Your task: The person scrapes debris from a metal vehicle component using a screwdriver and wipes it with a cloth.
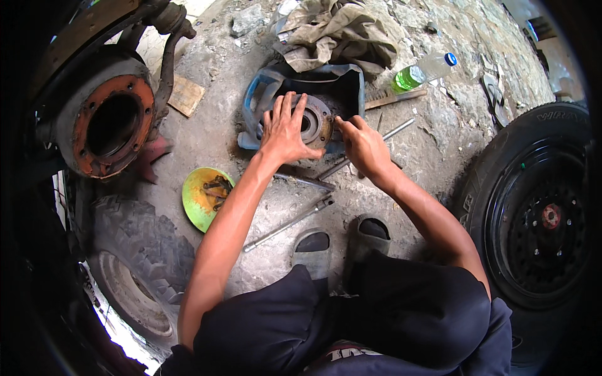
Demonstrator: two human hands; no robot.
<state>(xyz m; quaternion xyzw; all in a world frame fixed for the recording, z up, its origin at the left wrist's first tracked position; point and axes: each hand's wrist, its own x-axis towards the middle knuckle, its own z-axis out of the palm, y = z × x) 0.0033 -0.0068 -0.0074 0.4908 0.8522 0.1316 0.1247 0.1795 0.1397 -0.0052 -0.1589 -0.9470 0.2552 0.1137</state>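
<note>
metal disc [318, 108]: round, grey, rust-brown at four o'clock, holed centre | twelve o'clock, over blue tub [359, 88] | left hand [287, 135]: spread wide across its nine-o'clock side | right hand [365, 147]: curled closed, three o'clock, contents unclear

Your left hand [287, 133] and right hand [365, 149]: bare, like your forearms [229, 235]. Your trousers [266, 319]: near-black, plain, loose, softly creased about the knees. Your top [382, 365]: dark navy, pale print [352, 353] low on the front, touch of red. Your slides [311, 260]: grey-green, broad-strapped, open-toed, dark within.
</note>
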